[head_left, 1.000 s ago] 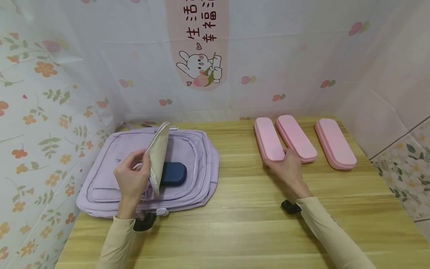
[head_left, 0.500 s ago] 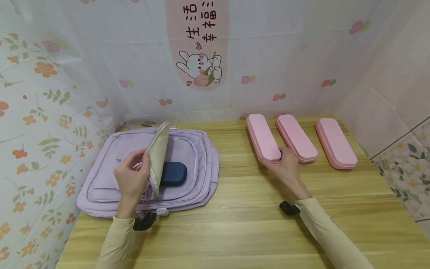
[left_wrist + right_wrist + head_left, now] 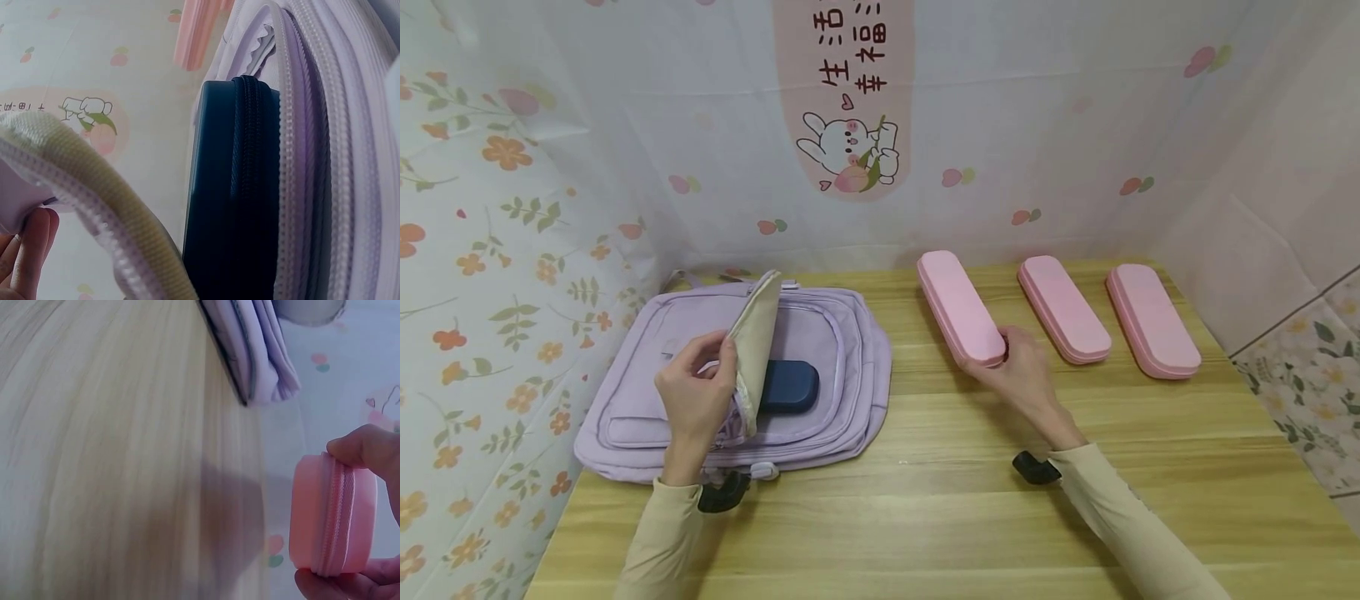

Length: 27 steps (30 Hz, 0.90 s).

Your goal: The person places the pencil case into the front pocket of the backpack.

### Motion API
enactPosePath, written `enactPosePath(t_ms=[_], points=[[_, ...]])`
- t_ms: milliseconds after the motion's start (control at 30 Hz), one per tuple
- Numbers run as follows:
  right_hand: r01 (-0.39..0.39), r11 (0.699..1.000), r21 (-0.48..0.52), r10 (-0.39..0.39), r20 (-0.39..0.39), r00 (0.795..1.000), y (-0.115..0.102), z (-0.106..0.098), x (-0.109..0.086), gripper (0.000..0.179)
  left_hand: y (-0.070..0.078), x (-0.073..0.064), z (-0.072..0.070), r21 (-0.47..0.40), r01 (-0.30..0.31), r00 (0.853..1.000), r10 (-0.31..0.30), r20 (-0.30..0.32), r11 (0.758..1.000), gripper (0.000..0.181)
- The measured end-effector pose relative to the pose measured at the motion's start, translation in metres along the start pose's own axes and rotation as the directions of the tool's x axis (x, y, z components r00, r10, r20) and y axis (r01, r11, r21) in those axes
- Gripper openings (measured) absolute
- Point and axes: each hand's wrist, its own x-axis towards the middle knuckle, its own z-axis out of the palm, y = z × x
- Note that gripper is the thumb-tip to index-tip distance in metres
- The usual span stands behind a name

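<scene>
Right fingers [image 3: 320, 586] pinch a pink oblong zip case [image 3: 958, 308], now nearer the lilac fabric backpack [image 3: 638, 367]. Left fingers [image 3: 36, 247] pinch its cream-lined flap [image 3: 758, 346] up.

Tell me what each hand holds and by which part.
The left hand pinches the lifted backpack flap on its outer side. The right hand grips the leftmost pink case by its near end, across its sides.

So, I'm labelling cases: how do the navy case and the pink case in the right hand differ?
The navy case lies in the open backpack; the right hand grips the pink case. In the head view, the flap partly hides the navy case, not the pink case. Both have zips.
</scene>
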Motion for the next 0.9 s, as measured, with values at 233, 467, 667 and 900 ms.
enactPosePath(t_ms=[233, 467, 667, 900], points=[[0.055, 0.998, 0.036, -0.056, 0.011, 0.998, -0.018, 0.004, 0.006, 0.070, 0.002, 0.000, 0.000, -0.001, -0.013, 1.000, 0.013, 0.002, 1.000, 0.012], [0.134, 0.988, 0.075, -0.138, 0.050, 0.989, -0.034, 0.010, 0.008, 0.067, -0.001, -0.001, 0.000, -0.002, -0.012, 1.000, 0.012, 0.003, 1.000, 0.012], [0.186, 0.976, 0.116, -0.199, 0.112, 0.974, -0.046, 0.016, 0.008, 0.066, -0.002, 0.000, 0.000, 0.001, -0.026, 1.000, 0.026, -0.003, 1.000, 0.012], [0.196, 0.960, 0.201, -0.240, 0.224, 0.945, -0.062, 0.023, 0.007, 0.068, -0.004, 0.000, -0.001, 0.003, -0.017, 1.000, 0.017, -0.005, 1.000, 0.012]])
